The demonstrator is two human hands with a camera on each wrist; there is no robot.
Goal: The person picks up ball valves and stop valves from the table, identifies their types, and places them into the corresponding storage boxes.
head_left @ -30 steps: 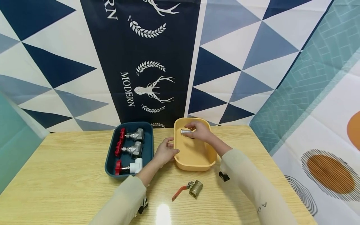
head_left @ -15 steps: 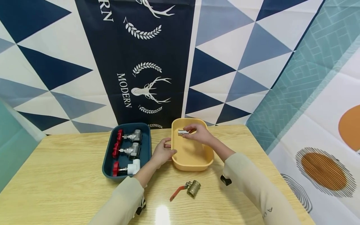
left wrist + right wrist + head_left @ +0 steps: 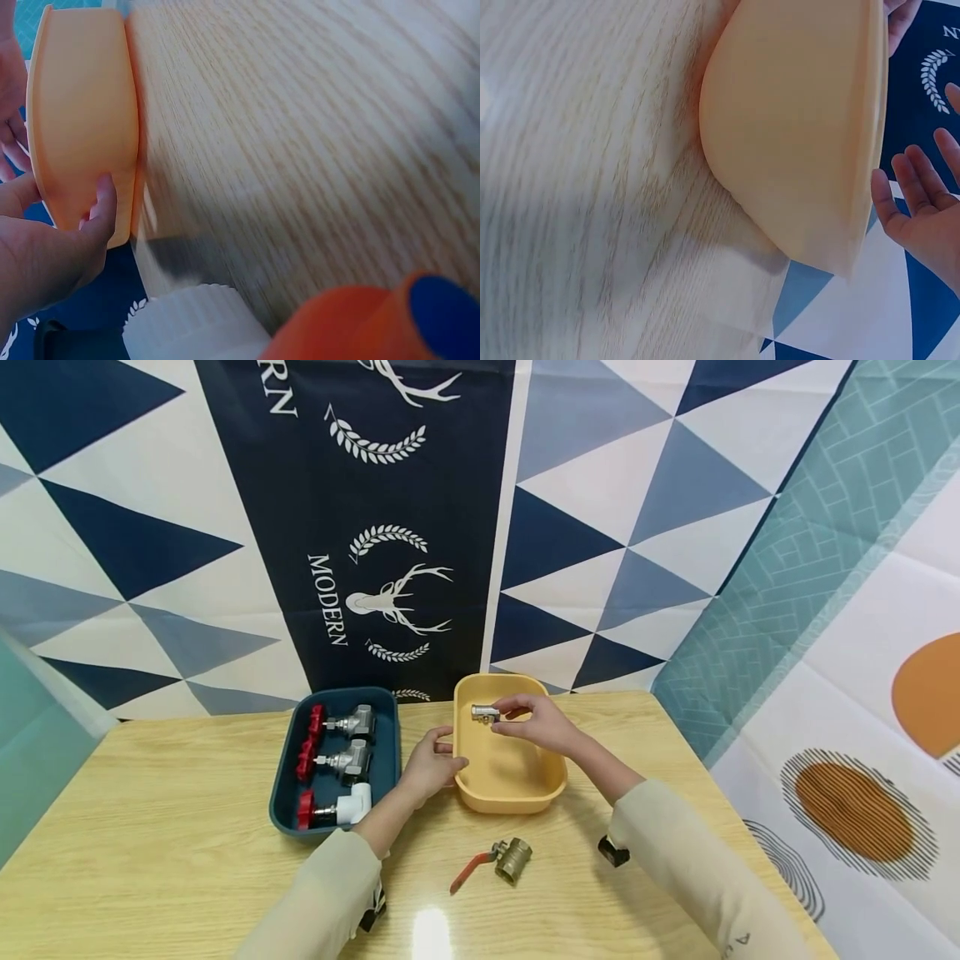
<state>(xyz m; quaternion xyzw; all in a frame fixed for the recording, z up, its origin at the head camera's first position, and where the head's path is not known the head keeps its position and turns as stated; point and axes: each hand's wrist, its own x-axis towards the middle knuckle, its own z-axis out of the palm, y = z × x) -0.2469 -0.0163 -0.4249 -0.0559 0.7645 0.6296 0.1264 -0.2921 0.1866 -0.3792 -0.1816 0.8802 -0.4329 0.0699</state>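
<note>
In the head view, a small silver pipe fitting [image 3: 483,713] is near the far left of the yellow bin [image 3: 510,798]. Beside its right end is my right hand [image 3: 542,725], fingertips a little apart from its middle. The right wrist view shows that hand's fingers [image 3: 930,180] spread beyond the rim, with the fitting hidden. At the bin's left wall, my left hand [image 3: 429,767] holds on, thumb by the rim and fingers along the outside. The left wrist view shows this hand [image 3: 52,255] against the yellow wall [image 3: 82,97].
A dark blue bin [image 3: 285,793] at left holds two silver valves [image 3: 352,722] with red handwheels and a white elbow valve [image 3: 352,804]. Nearer on the wooden table [image 3: 187,860] lies a brass ball valve [image 3: 513,860] with a red lever. A patterned cloth [image 3: 420,460] hangs behind.
My right fingers have drawn back to the right from the silver fitting, which keeps its place in the bin. The left hand stays at the bin wall. The view has shifted slightly.
</note>
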